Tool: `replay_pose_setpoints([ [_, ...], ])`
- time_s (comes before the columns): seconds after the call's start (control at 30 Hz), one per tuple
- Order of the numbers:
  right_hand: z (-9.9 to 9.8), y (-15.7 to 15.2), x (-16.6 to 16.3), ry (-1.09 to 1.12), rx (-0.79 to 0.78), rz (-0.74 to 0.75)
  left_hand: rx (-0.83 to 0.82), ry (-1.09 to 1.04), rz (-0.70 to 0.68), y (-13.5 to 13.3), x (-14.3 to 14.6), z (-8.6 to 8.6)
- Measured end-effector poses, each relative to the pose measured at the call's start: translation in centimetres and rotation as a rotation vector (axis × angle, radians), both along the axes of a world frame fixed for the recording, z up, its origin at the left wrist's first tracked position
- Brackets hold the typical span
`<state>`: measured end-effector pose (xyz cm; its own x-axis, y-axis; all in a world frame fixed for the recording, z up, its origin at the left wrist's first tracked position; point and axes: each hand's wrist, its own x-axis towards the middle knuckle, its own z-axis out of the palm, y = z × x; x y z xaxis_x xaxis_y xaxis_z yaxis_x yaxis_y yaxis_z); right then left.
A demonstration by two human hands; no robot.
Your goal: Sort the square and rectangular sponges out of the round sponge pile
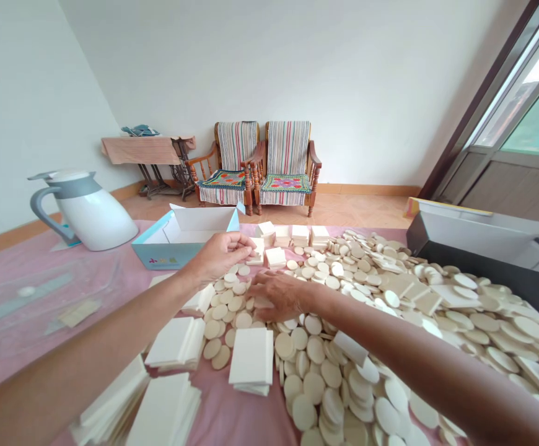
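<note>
Stacks of pale cards and a wide spill of discs [313, 387] crowd the pink cloth [223, 406] around the person's 2 hands. The left hand [232, 251] has its thumb and fingertips drawn together at the edge of a small card stack [258, 254]; the view is too soft there to tell whether a piece is caught between them. The right hand [276, 294] lies palm down, fingers loosely spread, over pieces at the near side of that stack.

With the hands this close, the likeliest trouble is a knock: a fingertip catching the small stack, or its neighbour [276, 257], could slide the top cards off among the discs. The left forearm crosses above larger card stacks, so a dropped elbow might topple them; the front-left stack [116, 396] already fans sideways and looks the least steady. The right forearm hangs over the heap, where a low sweep could send discs against the middle stack [251, 358]. A stray card [350, 347] lies tilted among the discs, easy to overlook because the colours nearly match.
</note>
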<state>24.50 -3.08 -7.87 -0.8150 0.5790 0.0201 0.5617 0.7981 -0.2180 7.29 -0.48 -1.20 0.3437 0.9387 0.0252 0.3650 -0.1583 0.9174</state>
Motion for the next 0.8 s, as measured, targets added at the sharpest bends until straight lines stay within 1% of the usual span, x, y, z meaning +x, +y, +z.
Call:
replay_pose_setpoints([
  [0.1,0.0,-0.7,2.6,-0.025,0.062,-0.025,0.012,0.037,-0.020,-0.5,0.0,0.1],
  [0.3,0.2,-2.3,9.2,-0.057,0.082,-0.120,0.033,0.100,-0.106,-1.2,0.4,0.0],
  [0.43,0.4,-3.3,12.8,-0.072,0.101,-0.209,-0.011,0.124,-0.150,-2.3,0.9,0.0],
  [0.53,0.4,-3.5,15.5,-0.087,0.144,-0.297,0.017,0.176,-0.184,-3.4,0.9,0.4],
  [0.63,0.5,-3.3,18.2,-0.122,0.160,-0.404,0.053,0.265,-0.249,-4.6,0.3,0.7],
  [0.73,0.9,-3.0,19.5,-0.133,0.193,-0.545,0.106,0.335,-0.293,-5.6,-0.3,0.9],
  [0.8,1.3,-3.0,18.8,-0.083,0.249,-0.613,0.152,0.357,-0.301,-6.3,-0.5,1.0],
])
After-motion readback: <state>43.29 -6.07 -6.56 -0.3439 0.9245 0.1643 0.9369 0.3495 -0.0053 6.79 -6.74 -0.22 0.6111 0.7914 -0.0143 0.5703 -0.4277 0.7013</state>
